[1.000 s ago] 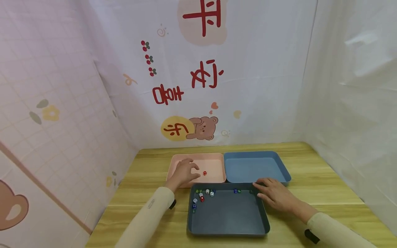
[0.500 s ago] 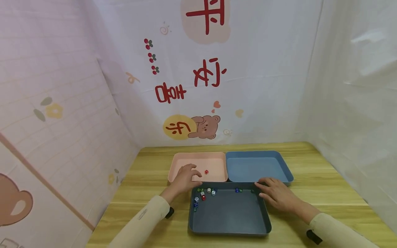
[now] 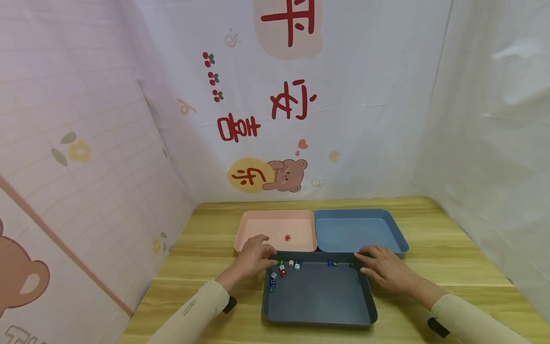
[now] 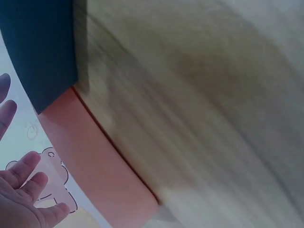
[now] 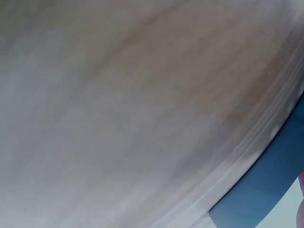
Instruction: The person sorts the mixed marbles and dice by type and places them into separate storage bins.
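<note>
With our left hand (image 3: 252, 261) and right hand (image 3: 388, 271) spread at the far corners of the dark tray (image 3: 321, 298), we could knock neighbouring dice (image 3: 283, 273) astray, since several crowd its left end.

Left sleeve (image 3: 189, 315), 7 o'clock in head view: pale cream, with a small outlined marking (image 3: 189, 307), lettering illegible. Right sleeve (image 3: 472, 320), 4 o'clock: same cream. Left wrist unit (image 3: 229, 305) and right wrist unit (image 3: 438, 327): small, black, blocky.
</note>
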The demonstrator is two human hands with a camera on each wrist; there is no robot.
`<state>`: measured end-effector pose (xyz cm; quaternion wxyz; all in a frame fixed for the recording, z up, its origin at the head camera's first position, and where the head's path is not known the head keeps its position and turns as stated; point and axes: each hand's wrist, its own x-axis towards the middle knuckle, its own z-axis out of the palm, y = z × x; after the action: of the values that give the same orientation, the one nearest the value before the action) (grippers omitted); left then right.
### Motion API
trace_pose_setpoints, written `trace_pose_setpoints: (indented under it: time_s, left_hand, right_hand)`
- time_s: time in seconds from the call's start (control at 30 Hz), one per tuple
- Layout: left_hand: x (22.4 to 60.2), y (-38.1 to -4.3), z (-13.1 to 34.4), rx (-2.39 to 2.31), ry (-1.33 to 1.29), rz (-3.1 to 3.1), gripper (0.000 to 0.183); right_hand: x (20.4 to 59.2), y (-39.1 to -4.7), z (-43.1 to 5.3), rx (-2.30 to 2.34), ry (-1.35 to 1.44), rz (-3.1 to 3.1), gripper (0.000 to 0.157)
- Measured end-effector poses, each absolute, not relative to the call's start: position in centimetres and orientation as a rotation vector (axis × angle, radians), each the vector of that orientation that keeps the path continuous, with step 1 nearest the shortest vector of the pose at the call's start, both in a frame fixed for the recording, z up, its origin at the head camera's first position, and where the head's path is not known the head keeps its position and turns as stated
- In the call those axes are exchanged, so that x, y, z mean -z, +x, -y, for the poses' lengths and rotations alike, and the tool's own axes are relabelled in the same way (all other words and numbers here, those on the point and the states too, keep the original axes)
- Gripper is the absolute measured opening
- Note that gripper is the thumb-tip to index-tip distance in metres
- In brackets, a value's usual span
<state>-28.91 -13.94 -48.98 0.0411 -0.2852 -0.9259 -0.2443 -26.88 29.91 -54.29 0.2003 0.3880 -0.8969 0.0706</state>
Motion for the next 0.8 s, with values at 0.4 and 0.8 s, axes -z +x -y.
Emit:
trace_pose_setpoints:
  time_s: [0.4, 0.8]
  left_hand:
    - [50.1, -27.8, 14.6, 0.76, -0.873, 2.867, 0.019]
    - [51.2, -27.3, 13.7, 0.708, -0.873, 2.86, 0.02]
  right_hand:
    - [54.0, -26.7, -29.8, -0.189, 1.079, 2.517, 0.041]
    - [54.1, -26.7, -29.8, -0.18, 1.077, 2.499, 0.041]
